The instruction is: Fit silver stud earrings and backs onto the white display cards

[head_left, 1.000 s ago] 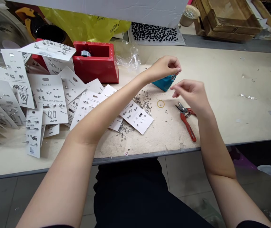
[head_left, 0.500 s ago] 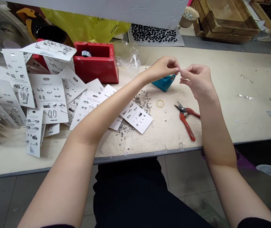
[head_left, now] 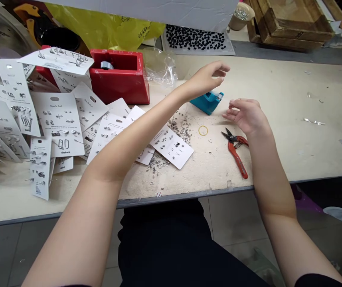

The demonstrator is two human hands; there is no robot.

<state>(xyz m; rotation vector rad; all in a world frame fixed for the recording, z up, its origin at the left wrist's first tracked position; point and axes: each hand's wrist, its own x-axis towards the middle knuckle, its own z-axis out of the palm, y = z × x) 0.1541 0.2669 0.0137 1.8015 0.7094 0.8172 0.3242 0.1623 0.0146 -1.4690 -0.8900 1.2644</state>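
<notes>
Drawn well apart from their fingertip pinch of a moment ago, the left hand (head_left: 205,79) and right hand (head_left: 245,115) are held open, nothing visibly gripped, near a teal tape dispenser (head_left: 208,103) and red-handled snips (head_left: 234,150) respectively.

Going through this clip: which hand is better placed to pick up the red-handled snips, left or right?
Probably the right: the open right hand is close to the red-handled snips, with nothing between them. The left hand is farther off, raised beyond the blue tape dispenser.
</notes>
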